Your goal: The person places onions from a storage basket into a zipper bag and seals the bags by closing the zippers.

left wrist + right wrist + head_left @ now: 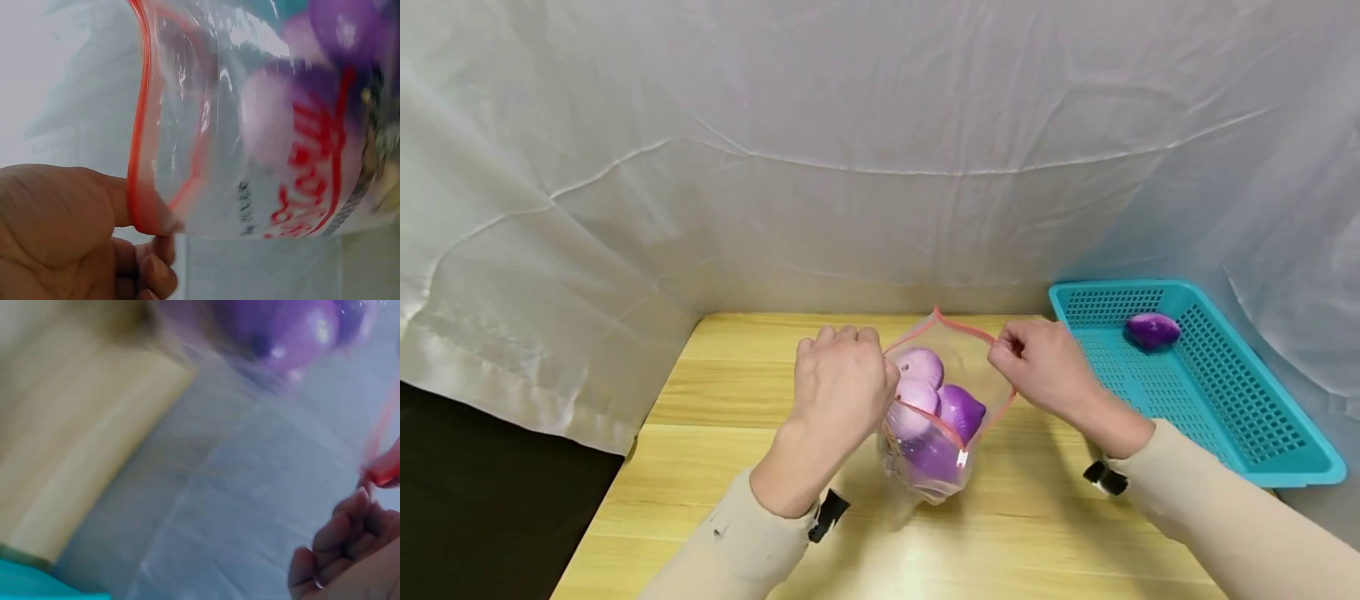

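Observation:
A clear zip bag point(942, 490) with a red zip edge hangs between both hands in the head view, its mouth spread wide. Several purple onions point(961, 410) fill its lower part, some turned with a pale end up. My left hand point(842, 383) grips the bag's left rim. In the left wrist view that hand point(59, 234) pinches one corner of the zip edge point(140, 125), and red lettering shows on the plastic. At the opposite side my right hand point(1048, 367) pinches the rim; its fingers point(340, 534) are curled in the right wrist view.
To the right stands a turquoise plastic basket point(1262, 400), with one purple onion point(1152, 331) lying in its far end. Below the bag is a light wooden table point(715, 467). White cloth point(865, 167) hangs behind and at the sides.

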`<state>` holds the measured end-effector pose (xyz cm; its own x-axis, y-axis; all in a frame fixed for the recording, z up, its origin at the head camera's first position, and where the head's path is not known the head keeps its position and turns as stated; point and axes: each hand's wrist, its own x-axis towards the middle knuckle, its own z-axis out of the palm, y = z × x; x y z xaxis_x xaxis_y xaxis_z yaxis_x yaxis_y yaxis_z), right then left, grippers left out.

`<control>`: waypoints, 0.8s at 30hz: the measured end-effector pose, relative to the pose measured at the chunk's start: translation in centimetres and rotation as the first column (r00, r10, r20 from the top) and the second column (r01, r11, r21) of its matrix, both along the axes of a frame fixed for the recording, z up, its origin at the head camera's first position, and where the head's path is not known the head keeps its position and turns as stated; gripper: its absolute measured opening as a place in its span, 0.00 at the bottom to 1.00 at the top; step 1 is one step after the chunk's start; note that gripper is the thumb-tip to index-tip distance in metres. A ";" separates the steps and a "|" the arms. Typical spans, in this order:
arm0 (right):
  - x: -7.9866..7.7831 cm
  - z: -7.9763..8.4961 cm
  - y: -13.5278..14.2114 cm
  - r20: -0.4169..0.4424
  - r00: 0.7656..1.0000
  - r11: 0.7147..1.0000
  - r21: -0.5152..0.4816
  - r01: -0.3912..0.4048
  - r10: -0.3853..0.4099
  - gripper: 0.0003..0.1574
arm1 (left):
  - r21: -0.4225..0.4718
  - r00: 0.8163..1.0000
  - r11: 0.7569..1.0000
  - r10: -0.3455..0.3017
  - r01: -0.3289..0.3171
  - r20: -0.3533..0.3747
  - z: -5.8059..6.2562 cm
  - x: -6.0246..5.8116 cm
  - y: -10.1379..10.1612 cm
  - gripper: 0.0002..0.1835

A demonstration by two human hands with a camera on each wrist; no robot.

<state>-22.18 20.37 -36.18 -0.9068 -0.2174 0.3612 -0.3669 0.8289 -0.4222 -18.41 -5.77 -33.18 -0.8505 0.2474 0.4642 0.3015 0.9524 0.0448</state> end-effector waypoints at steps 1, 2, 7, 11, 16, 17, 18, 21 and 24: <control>-0.1 0.5 0.1 0.010 1.000 1.000 0.008 0.002 -0.002 0.14 | 0.004 1.000 1.000 0.004 -0.005 0.022 0.2 0.1 0.0 0.13; -0.2 0.9 0.2 0.018 1.000 1.000 0.017 0.007 -0.007 0.14 | 0.006 0.999 1.000 0.008 -0.008 0.038 0.4 0.1 -0.1 0.13; -0.8 1.3 0.0 0.041 0.999 0.997 0.083 0.010 -0.014 0.15 | 0.009 0.999 1.000 0.013 -0.013 0.038 0.1 -0.6 0.0 0.13; -1.1 0.7 -0.4 0.013 0.999 0.992 0.121 0.037 -0.039 0.15 | -0.026 1.000 1.000 0.017 -0.017 0.009 -0.8 -1.7 0.3 0.11; -1.2 0.2 -0.4 -0.010 0.997 0.986 0.146 0.081 -0.080 0.16 | -0.081 1.000 0.997 0.010 -0.008 0.025 -2.0 -2.7 0.7 0.08; -1.2 0.2 -0.3 -0.007 0.996 0.985 0.152 0.085 -0.084 0.16 | -0.088 1.000 0.996 0.004 -0.002 0.015 -2.3 -2.8 0.8 0.08; -1.2 0.1 -0.2 -0.002 0.996 0.984 0.158 0.088 -0.089 0.17 | -0.090 1.000 0.996 -0.007 0.007 -0.005 -2.6 -2.9 0.8 0.08; -1.2 -0.1 0.2 0.012 0.995 0.980 0.175 0.100 -0.104 0.16 | -0.091 0.993 0.994 -0.063 0.053 -0.104 -3.4 -3.1 0.9 0.09; -1.2 -0.3 0.7 -0.002 0.994 0.977 0.182 0.108 -0.109 0.14 | -0.097 0.970 0.990 -0.121 0.102 -0.209 -4.1 -3.4 0.9 0.11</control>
<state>-23.35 21.06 -36.47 -0.9314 -0.1790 0.3170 -0.2677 0.9268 -0.2634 -21.80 -4.89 -37.30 -0.6987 0.3814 0.6053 0.3996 0.9098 -0.1120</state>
